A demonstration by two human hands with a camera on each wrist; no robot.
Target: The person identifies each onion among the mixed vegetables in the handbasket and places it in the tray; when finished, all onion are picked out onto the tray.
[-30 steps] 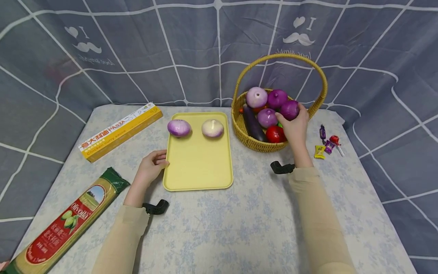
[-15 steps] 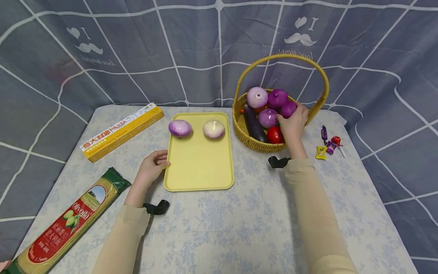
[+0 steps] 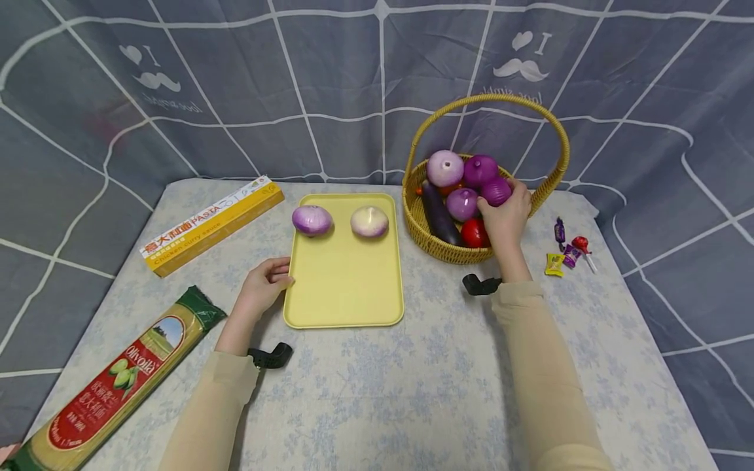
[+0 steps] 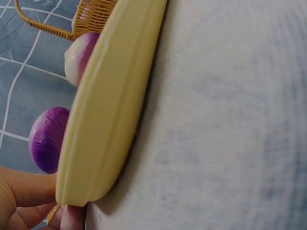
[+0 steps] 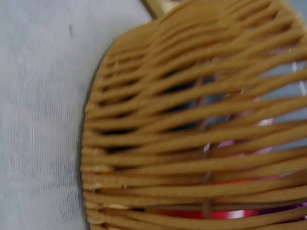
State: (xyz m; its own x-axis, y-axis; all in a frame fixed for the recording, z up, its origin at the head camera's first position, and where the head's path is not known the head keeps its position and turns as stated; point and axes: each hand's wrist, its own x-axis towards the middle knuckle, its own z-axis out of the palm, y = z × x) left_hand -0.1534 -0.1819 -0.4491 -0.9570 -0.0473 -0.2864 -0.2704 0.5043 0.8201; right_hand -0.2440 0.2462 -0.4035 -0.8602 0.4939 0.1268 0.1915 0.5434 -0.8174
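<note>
My left hand [image 3: 265,286] pinches the left rim of a yellow tray [image 3: 344,288], thumb above and fingers below in the left wrist view. On the tray lie a purple onion [image 3: 312,220] and a whitish onion [image 3: 369,222]. My right hand [image 3: 508,214] reaches into a wicker basket [image 3: 438,250], its thumb and fingers round a dark purple onion [image 3: 496,190]. Beside that onion sit more onions [image 3: 462,204], an eggplant [image 3: 440,216] and a red tomato-like vegetable [image 3: 474,233]. Only the basket's woven wall [image 5: 192,143] and the cloth show clearly in the right wrist view.
A pasta box [image 3: 212,226] lies at the back left, with a spaghetti packet [image 3: 124,386] nearer on the left. Wrapped candies [image 3: 554,264] and a red lollipop [image 3: 580,244] are right of the basket. The basket's tall handle [image 3: 489,98] arches over it. A grey curtain hangs behind.
My right hand has shifted slightly within the basket, and the dark purple onion in it sits a little further left. My left hand stays at the tray's rim. The view has drifted slightly.
</note>
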